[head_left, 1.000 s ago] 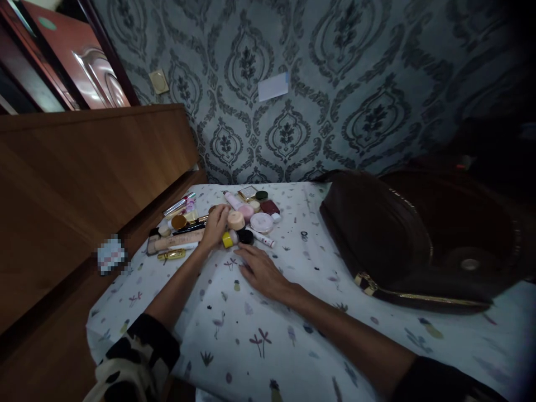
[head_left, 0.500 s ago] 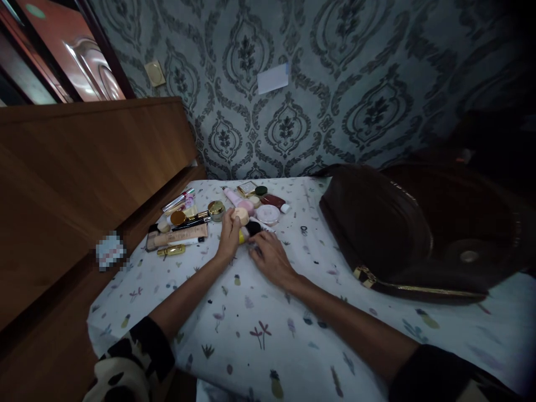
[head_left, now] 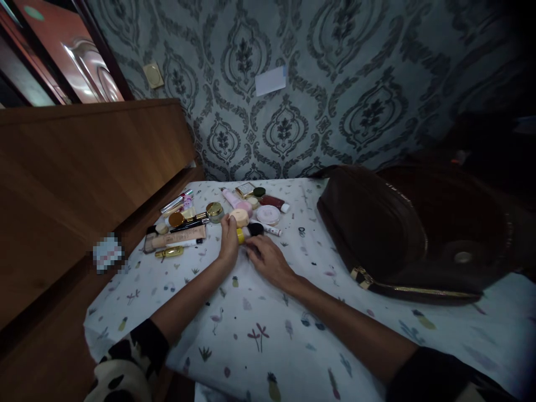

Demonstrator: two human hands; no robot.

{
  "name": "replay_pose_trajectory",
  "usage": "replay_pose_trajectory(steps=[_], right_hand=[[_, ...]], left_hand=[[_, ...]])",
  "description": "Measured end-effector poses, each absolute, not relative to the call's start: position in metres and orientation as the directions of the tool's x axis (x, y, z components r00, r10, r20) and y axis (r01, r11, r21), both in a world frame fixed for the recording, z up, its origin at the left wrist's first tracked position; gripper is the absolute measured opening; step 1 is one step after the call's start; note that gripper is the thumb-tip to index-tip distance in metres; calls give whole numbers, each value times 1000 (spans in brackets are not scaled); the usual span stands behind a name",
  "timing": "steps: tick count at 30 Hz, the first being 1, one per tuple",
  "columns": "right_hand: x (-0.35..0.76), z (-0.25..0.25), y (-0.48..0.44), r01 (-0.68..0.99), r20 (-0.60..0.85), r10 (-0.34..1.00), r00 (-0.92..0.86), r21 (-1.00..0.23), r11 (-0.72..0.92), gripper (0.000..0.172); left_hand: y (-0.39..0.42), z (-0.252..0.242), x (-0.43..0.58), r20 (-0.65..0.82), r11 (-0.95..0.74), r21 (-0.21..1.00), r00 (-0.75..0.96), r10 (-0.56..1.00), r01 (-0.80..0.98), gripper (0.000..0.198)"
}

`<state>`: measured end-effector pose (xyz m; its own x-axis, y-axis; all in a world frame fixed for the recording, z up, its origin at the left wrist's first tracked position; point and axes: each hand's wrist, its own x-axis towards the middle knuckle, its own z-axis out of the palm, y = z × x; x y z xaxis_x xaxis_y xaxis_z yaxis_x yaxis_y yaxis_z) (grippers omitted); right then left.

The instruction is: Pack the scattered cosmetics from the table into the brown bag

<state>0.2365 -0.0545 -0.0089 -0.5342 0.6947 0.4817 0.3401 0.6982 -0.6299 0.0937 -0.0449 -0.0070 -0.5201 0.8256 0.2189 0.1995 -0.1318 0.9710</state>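
My left hand [head_left: 228, 241] is on edge, its fingers stretched out beside a round peach compact [head_left: 239, 217]. Its palm side faces the yellow end of a short makeup brush [head_left: 255, 229] with black bristles. My right hand [head_left: 271, 258] has bent fingers pinching the brush along its near side; the fingertips are partly hidden. Behind the brush lies a slim white tube [head_left: 272, 230], next to a round pale pink compact [head_left: 268, 214]. A pink tube [head_left: 230, 197] and a gold-lidded jar [head_left: 215, 210] are just beyond my left hand.
Left of my hands lie a beige foundation tube [head_left: 180, 237], a gold tube [head_left: 170, 252] and several other cosmetics. A dark red tube [head_left: 274, 202] lies near the wall. A large brown bag [head_left: 372, 223] stands open at right. Wooden furniture [head_left: 92, 184] borders the left.
Both hands have shifted only slightly around the makeup brush. The white tube behind the brush shows more clearly. The whole view has moved a little.
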Motion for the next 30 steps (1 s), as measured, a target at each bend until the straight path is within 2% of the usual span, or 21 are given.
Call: replay_pose_trajectory(steps=[6,9,12,18,24,27,30], right_hand=[[237,-12,-52,338,464,698,-545,-640,690,23],[238,-12,-53,333,463,692,-553,-638,694,24],[238,-11,-54,334,463,682,-567,-628,703,26],[238,-10,-55,332,446,678,-585,-631,701,27],[239,-13,-53,330,452,678,-579,-631,702,26],[238,-13,-53,333,451,674,-584,-625,706,25],[238,-13,-53,334,450,668,-592,-618,712,25]], left_hand=[[-44,-1,85,339,-88,883,-495,800,462,39],[-43,13,63,452,-72,761,-448,771,644,33],[-34,27,35,510,-25,613,-372,776,789,39],[-18,35,0,415,72,340,-218,883,938,43],[-24,49,8,364,181,91,-202,909,979,43],[-25,60,16,362,213,25,-208,909,977,46],[-18,70,27,350,189,9,-180,919,982,47]])
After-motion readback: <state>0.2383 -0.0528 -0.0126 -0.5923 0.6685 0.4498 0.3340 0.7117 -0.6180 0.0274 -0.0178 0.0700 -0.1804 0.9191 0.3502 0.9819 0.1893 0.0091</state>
